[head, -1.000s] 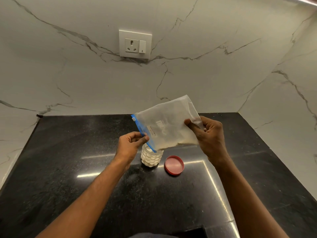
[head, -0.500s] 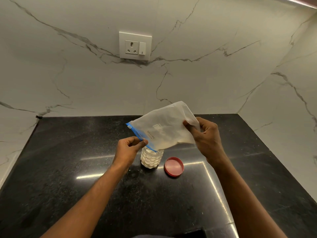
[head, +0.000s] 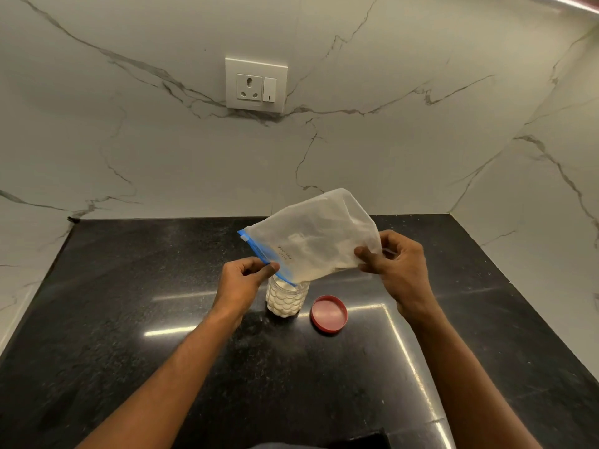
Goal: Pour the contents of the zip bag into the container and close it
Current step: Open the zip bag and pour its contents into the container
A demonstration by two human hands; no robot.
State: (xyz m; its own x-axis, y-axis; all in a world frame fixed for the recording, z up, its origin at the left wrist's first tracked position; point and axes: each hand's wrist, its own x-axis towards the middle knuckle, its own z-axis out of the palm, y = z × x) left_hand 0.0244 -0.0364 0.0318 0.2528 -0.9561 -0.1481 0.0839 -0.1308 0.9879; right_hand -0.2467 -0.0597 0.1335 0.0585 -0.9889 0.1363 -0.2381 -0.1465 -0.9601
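The bag (head: 312,244) is held tipped over the open jar (head: 286,298), its blue zip edge pinched by the left hand (head: 243,281) and its bottom corner gripped by the raised right hand (head: 400,270), beside the red lid (head: 329,313) on the counter (head: 129,303).

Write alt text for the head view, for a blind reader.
A person tilts a clear plastic zip bag, blue-sealed mouth down, over a small clear textured jar of white contents on a black stone counter. The left hand pinches the seal; the right hand holds the bottom. A round red lid lies beside the jar.
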